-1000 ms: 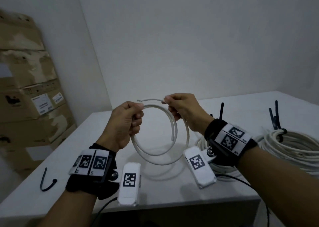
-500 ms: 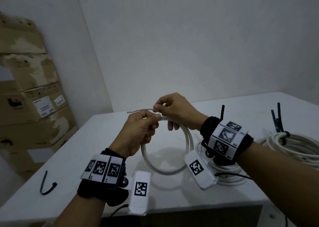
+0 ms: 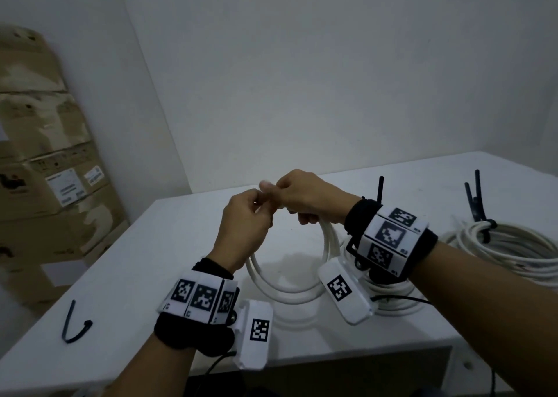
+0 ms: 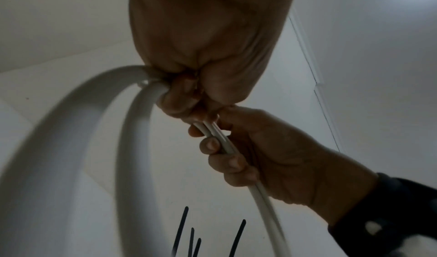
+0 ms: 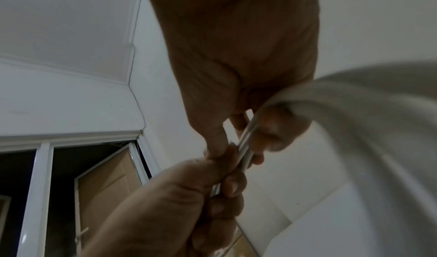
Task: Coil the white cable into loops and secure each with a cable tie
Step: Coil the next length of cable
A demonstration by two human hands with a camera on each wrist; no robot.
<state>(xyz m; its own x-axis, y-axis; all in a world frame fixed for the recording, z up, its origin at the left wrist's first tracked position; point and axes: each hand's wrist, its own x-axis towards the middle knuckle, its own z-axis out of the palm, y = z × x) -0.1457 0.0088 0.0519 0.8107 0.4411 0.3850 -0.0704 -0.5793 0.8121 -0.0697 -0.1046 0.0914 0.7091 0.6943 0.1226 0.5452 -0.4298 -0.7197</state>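
White cable (image 3: 290, 288) coil held upright above bench (image 3: 145, 264), two loops hanging below both grips. Left hand (image 3: 241, 230) and right hand (image 3: 305, 197) fingers curled round the strands at the coil's top, knuckles touching. Cable end hidden inside fists. Loose black cable tie (image 3: 74, 325) near front left bench edge.

A plain storage or work room is shown, not a furnished home room. A white table (image 3: 169, 245) is set into the corner of bare white walls. To the left of the table, worn cardboard boxes (image 3: 51, 185) with printed labels are stacked against the wall. On the right part of the table, coiled white cable bundles (image 3: 513, 254) are laid, and a loose black cable tie (image 3: 72, 327) is seen on its left part.
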